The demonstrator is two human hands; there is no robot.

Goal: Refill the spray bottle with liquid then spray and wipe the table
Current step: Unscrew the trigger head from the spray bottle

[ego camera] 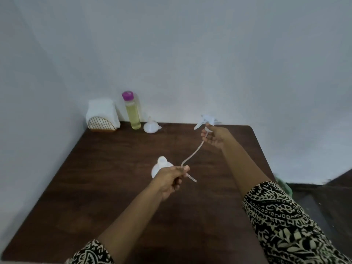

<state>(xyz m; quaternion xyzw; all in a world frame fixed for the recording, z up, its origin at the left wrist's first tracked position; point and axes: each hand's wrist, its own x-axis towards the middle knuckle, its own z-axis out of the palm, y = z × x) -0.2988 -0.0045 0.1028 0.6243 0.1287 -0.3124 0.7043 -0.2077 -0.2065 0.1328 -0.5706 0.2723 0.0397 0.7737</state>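
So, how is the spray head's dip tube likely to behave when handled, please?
Probably floppy: the dip tube curves between the right hand at the spray head and the pinching left hand. Likely very light, being thin; its free end may whip.

Uncapped white spray bottle (pixel 162 165) upright on the desk (pixel 114 187). White trigger head (pixel 207 121) held aloft, clear dip tube (pixel 192 153) trailing down beside it. Purple-capped bottle of yellow liquid (pixel 132 113) and white funnel (pixel 150 127) at far edge.

Single head-worn view — looks forward and down over the table (pixel 114 187) toward the wall (pixel 190 54).
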